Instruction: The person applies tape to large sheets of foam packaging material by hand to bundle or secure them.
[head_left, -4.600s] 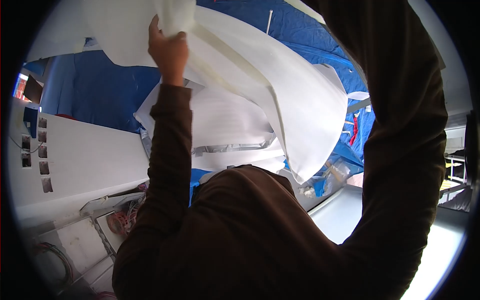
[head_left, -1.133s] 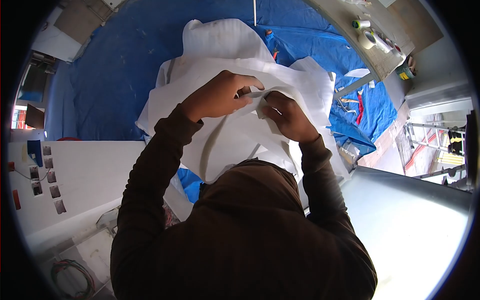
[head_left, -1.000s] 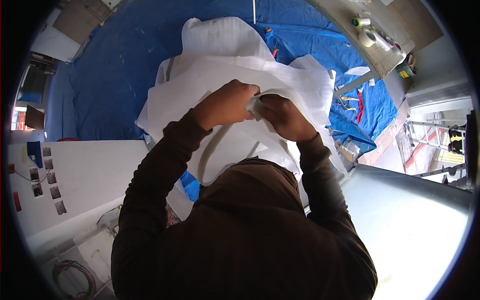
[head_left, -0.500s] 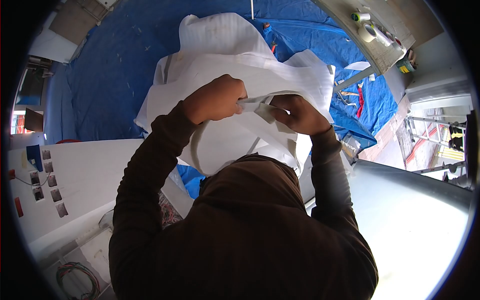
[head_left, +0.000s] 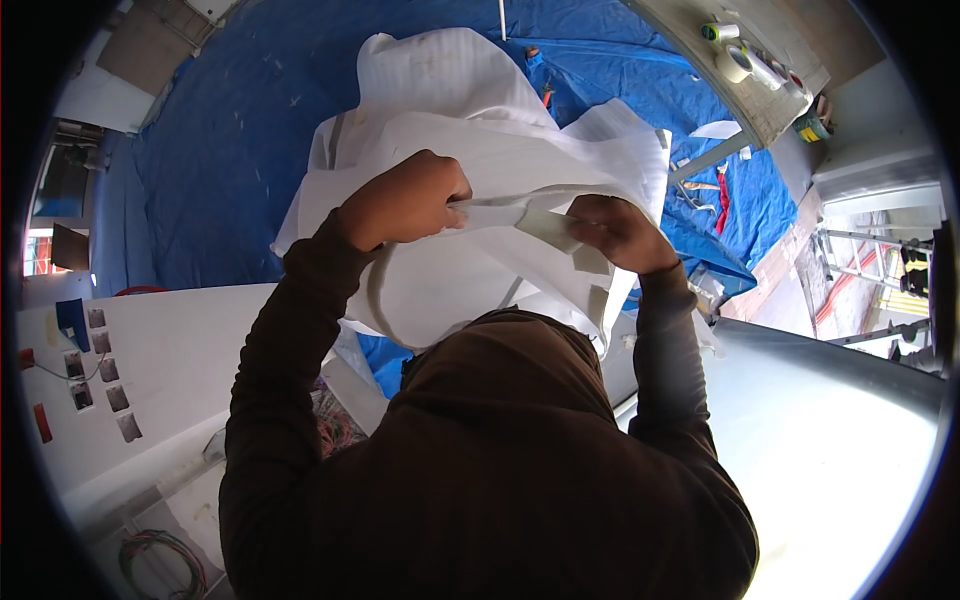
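White foam sheeting [head_left: 450,75] is bunched in a large pile in front of me, with part of it reaching up to my lap. My left hand [head_left: 402,198] is closed in a pinch on a raised edge of that sheeting. A pale, greyish strip that looks like tape [head_left: 546,227] lies along the edge, between the two hands. Its right end is pinched by my right hand [head_left: 622,236], whose fingertips partly hide it. Below the hands the sheeting forms an open curve.
Blue tarpaulin [head_left: 240,150] covers the floor beyond. A bench [head_left: 770,110] at upper right carries tape rolls [head_left: 734,64]. At left stands a white panel [head_left: 180,340] with rectangular cut-outs; a coiled cable [head_left: 160,560] lies below it. A shiny panel [head_left: 820,450] is at right.
Both hands have moved apart: the left slightly leftward, the right a little to the right and down. More of the pale strip shows between them.
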